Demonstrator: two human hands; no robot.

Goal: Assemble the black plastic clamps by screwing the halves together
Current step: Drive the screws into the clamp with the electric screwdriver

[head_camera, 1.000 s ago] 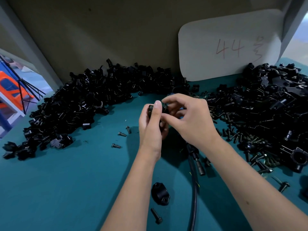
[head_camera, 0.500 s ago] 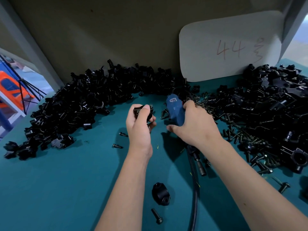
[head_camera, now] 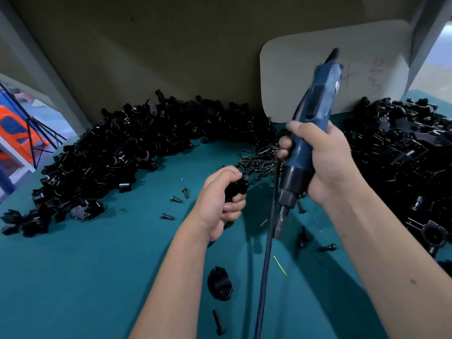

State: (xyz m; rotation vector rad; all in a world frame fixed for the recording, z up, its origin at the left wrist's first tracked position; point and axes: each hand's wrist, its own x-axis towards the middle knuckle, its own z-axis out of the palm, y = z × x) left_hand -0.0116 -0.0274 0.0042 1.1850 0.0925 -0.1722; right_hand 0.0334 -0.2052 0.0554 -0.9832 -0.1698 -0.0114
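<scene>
Left hand [head_camera: 217, 204] fingers curled round black clamp [head_camera: 236, 189] mid-frame; right hand [head_camera: 325, 165] gripping blue screwdriver [head_camera: 308, 133], bit down

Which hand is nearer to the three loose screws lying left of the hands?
Left. The left hand lies just right of the screws; the right hand is farther right.

Two bare forearms enter from bottom edge, no sleeves, no gloves, no watch, no rings in sight. Left hand [head_camera: 221, 199]: short plain nails, knuckles toward camera. Right hand [head_camera: 325, 165]: broader in frame, wrist creases showing. Small dark mole on right forearm, another fainter one nearer wrist. Upper arms out of frame.
</scene>
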